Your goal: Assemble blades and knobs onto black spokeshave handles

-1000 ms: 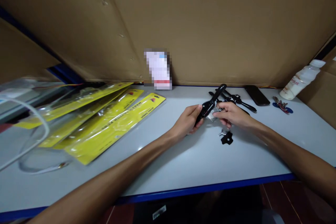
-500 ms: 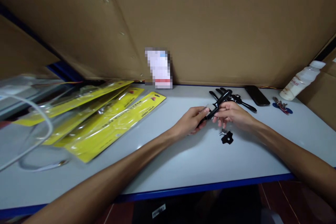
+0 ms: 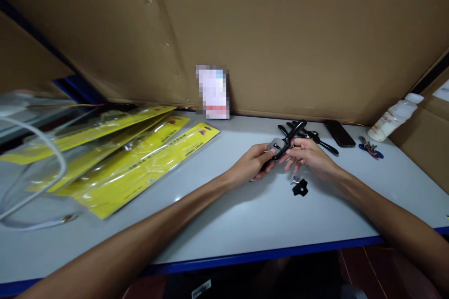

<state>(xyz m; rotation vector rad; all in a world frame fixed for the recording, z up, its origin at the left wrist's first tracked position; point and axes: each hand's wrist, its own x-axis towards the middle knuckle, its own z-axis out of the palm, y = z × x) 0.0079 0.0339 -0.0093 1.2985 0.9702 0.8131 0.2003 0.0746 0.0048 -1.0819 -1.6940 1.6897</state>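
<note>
Head view: left hand [image 3: 253, 161] grips black tool [image 3: 296, 130] above the bench [image 3: 217, 219]

From where I stand, the left hand is closed around the near part of the black tool, its thumb pressing a slotted metal plate [image 3: 276, 145] against the tool's face. One glossy handle slants up toward the bench's rear edge. The right hand [image 3: 310, 155] is half open, fingers loosely curled, thumb and forefinger at the tool's side; whether they grip it I cannot tell.

Between the right hand and the bench's blue front edge lie a small black plate [image 3: 300, 188] and, just beside it, a silvery screw [image 3: 294, 181]. Behind the hands, toward the rear edge, more black tools [image 3: 328, 148] lie crossed. Farther right come a dark phone [image 3: 339, 133], a bunch of keys [image 3: 370, 148] and, near the right rear corner, a white bottle [image 3: 394, 117]. Yellow packages [image 3: 140, 175] overlap across the bench's left part, with a white cable [image 3: 56, 147] looping near them.
</note>
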